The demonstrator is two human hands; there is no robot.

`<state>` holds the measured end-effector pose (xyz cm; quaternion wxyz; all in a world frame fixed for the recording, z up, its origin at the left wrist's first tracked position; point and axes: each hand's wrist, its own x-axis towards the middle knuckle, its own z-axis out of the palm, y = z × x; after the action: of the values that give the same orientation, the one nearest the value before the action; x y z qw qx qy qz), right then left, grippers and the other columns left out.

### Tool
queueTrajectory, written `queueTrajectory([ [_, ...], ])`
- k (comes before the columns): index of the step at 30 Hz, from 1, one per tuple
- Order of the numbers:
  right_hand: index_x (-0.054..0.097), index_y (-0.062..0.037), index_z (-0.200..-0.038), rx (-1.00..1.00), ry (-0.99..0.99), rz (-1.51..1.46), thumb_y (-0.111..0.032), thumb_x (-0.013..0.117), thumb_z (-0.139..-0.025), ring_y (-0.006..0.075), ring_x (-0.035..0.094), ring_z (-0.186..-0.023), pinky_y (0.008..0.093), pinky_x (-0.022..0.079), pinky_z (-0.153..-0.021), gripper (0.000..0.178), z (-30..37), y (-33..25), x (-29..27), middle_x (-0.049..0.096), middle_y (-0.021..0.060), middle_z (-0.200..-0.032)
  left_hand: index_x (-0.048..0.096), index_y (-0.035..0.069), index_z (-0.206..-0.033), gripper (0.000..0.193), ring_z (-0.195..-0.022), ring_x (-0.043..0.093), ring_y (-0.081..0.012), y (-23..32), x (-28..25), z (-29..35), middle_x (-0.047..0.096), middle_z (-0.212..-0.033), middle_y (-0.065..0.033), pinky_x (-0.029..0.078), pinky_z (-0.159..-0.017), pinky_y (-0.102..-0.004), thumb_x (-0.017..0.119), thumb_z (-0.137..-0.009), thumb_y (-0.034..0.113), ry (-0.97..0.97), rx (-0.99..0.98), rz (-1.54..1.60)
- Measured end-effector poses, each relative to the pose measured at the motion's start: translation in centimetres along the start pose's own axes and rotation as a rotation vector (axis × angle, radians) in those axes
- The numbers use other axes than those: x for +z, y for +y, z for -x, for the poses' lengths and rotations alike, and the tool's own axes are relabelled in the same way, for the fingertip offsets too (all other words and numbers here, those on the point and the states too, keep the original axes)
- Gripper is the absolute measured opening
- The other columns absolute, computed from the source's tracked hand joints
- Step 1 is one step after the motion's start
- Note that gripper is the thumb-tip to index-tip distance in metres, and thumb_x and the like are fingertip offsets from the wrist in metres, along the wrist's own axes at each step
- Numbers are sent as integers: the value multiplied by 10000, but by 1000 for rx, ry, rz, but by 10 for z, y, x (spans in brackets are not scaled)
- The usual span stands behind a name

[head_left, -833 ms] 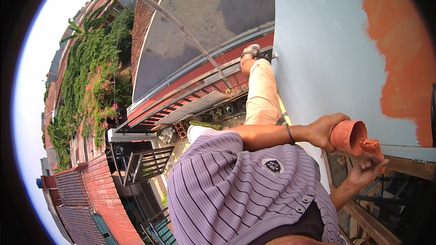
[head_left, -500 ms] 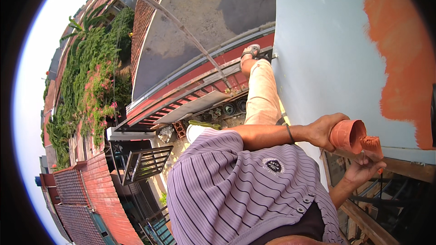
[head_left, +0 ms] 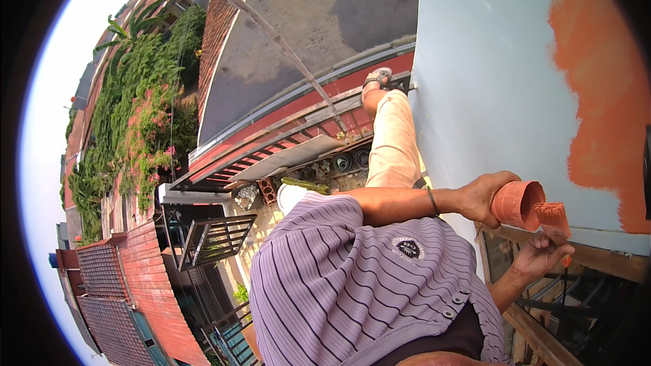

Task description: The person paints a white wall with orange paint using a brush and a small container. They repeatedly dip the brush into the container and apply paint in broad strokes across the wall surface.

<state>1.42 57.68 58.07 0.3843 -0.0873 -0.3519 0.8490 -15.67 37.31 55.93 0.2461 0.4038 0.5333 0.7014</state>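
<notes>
My left hand (head_left: 483, 196), a dark band at its wrist, is closed around a small orange-brown paint pot (head_left: 512, 205). The pot is tipped, its mouth facing right; how much paint is inside cannot be seen. In my right hand (head_left: 539, 257) I hold a paintbrush (head_left: 553, 218) coated in orange paint, its bristles close by the pot's rim. The brush handle is mostly hidden by my fingers. Beyond both hands rises a pale blue-grey wall (head_left: 485, 95), with a large uneven patch of orange paint (head_left: 607, 102) on its right part.
My leg (head_left: 392, 139) stretches out, with a sandalled foot (head_left: 377, 78) on a metal railing (head_left: 271, 149). A long pole (head_left: 264, 24) slants across to the railing. Wooden beams (head_left: 546, 335) lie beneath my right hand. Roofs (head_left: 152, 278) and greenery stand lower on the left.
The brush has moved slightly left against the pot's rim, and the right-hand fingers have curled in a little. My left hand still holds the pot; the whole view has shifted slightly.
</notes>
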Motion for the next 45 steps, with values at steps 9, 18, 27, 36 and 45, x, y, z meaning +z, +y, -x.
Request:
queueTrajectory([
  [9, 739, -41, -1148, -23, -5, 68, -559, 680, -1063, 89, 587, -715, 211, 512, -597, 529, -2, 0, 1, 692, 21, -980, 590, 19, -1390, 907, -1135, 702, -296, -3, 0, -2, 692, -1234, -137, 584, -999, -425, 923, -558, 161, 1, 29, -12],
  [18, 734, -52, -1184, -27, 51, 68, -503, 693, -1083, 80, 578, -698, 207, 485, -590, 464, -3, -3, 4, 727, 38, -1032, 588, 15, -1388, 903, -1130, 703, -291, -3, 3, -3, 694, -1228, -137, 584, -995, -420, 916, -560, 163, 3, 27, -22],
  [27, 723, -71, -1192, -39, 106, 102, -485, 698, -1088, 67, 588, -661, 196, 474, -548, 428, -2, -2, 12, 743, 36, -1011, 545, 12, -1471, 989, -1206, 706, -270, -7, 1, -3, 694, -1325, -133, 588, -1049, -415, 971, -590, 152, -40, 26, -54],
  [36, 747, -61, -1105, -38, 114, 143, -504, 689, -1091, 64, 528, -646, 196, 425, -560, 447, 0, -3, 23, 702, 14, -950, 552, 18, -1459, 977, -1206, 703, -264, -9, 2, -3, 692, -1318, -124, 590, -1049, -414, 982, -593, 155, -29, 61, -73],
  [45, 752, -34, -1015, -28, 121, 187, -516, 677, -1098, 59, 507, -667, 196, 402, -568, 494, -4, -1, 37, 643, -1, -893, 555, 15, -1453, 994, -1185, 702, -266, -7, -1, -1, 691, -1298, -123, 591, -1034, -416, 967, -555, 129, -7, 27, -49],
])
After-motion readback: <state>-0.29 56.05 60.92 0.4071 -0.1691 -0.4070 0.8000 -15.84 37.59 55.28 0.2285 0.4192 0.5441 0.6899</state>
